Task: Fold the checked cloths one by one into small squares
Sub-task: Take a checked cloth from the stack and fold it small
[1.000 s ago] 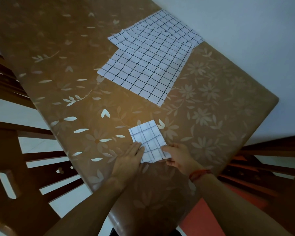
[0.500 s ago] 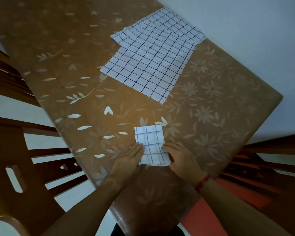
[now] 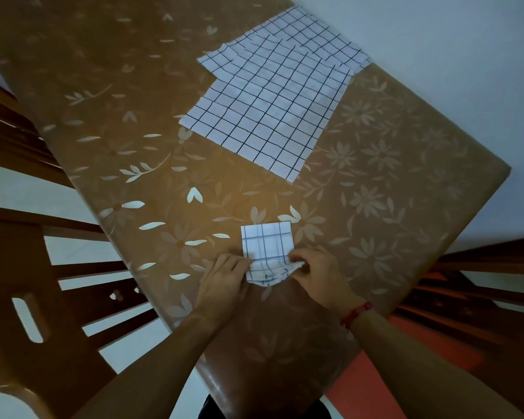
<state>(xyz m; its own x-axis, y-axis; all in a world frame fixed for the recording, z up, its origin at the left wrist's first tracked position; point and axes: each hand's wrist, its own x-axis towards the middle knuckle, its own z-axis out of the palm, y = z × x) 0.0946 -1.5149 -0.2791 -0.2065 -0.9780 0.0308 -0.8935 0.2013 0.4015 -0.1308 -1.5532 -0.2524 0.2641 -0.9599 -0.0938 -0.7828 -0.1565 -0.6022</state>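
ok so left hand [image 3: 224, 276] and right hand [image 3: 318, 270] fingers pinch near corners of the cloth [image 3: 266, 243]; flat cloths [image 3: 269, 104] lie well apart at 12 o'clock on the table [image 3: 405, 176].

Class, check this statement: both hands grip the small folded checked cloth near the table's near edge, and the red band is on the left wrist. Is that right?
No. The head view shows the red band on the wrist of the right hand, not the left hand. The rest stands: both hands grip the small folded checked cloth near the near edge of the table.
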